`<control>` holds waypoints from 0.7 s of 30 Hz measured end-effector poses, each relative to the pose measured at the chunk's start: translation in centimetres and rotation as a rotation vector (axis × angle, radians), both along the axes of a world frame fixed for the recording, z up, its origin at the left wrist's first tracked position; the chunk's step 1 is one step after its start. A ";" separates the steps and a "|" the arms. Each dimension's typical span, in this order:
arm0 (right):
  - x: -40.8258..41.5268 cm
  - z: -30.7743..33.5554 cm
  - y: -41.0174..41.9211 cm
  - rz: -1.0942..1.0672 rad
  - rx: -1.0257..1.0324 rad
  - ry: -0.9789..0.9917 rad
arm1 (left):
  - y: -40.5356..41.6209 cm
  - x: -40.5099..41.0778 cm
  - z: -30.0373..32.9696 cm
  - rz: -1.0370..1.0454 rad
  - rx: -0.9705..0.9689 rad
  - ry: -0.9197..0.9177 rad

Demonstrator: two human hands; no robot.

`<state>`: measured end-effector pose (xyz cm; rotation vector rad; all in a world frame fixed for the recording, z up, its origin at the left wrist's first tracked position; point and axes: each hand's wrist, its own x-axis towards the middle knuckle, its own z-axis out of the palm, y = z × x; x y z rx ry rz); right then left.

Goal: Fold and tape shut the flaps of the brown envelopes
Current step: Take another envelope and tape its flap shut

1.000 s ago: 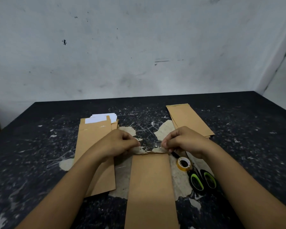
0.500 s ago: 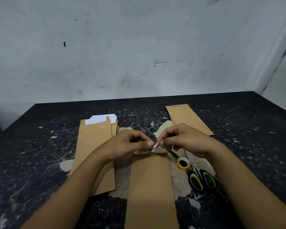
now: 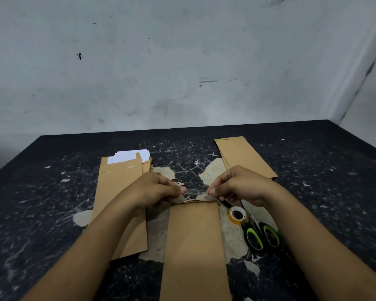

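Both hands are pinching the same short strip of clear tape (image 3: 196, 191), left hand (image 3: 159, 190) on one end and right hand (image 3: 240, 187) on the other, thumb and fingertips pressed together on it, holding it stretched just above the top edge of the brown envelope (image 3: 194, 246). That envelope lies flat and lengthwise on the dark, paint-flecked worktop (image 3: 52, 203), plain tan paper with the far edge looking a bit crumpled where the flap is folded; can't tell if the tape touches it yet.

Counts, going off the middle envelope: one in the middle, one stack of envelopes (image 3: 119, 192) to its left with white paper (image 3: 130, 156) poking out of the top (how many in the stack I can't tell), and another small pile of envelopes (image 3: 243, 157) beyond it to the right, looks like at least two. One roll of tape (image 3: 237, 215) just right of its top corner, and one pair of scissors (image 3: 262, 236) with green-lined handles right next to the roll.

Compared with half a second back, the hands have pulled apart, so the strip is now spread out between them instead of bunched up with the fingertips nearly meeting. Envelope, roll and scissors haven't moved.
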<state>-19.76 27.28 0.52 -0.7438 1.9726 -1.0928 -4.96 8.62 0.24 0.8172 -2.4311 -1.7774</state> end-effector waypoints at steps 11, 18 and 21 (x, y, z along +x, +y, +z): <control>-0.3 -0.5 -0.2 -0.050 0.022 -0.032 | 0.6 -0.3 -0.9 0.093 -0.011 -0.021; 0.2 -1.1 -0.7 -0.020 0.122 0.067 | 1.3 -0.3 -1.3 0.088 -0.294 -0.099; 0.2 -1.1 -0.7 -0.008 0.137 0.097 | 1.0 0.0 -1.1 0.097 -0.316 -0.104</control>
